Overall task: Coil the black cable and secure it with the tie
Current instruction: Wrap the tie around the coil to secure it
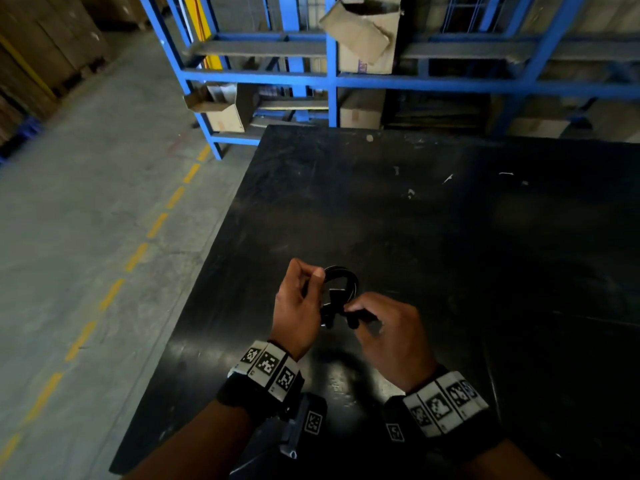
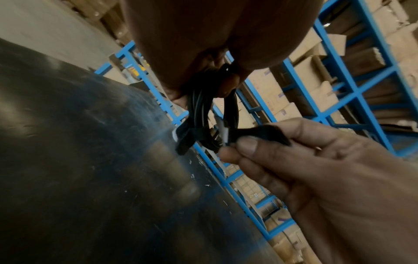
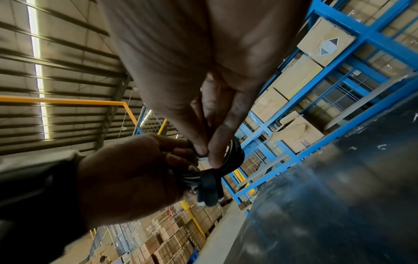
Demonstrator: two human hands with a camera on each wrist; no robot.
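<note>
Right hand pinched the free end of the black tie between thumb and forefinger, other fingers curled. Just ahead and left of it, the left hand gripped the coiled black cable, held up off the black table. Tie looped round the bundle below the left fingers (tail hanging loose). Beyond both hands: blue racking with cardboard boxes.
</note>
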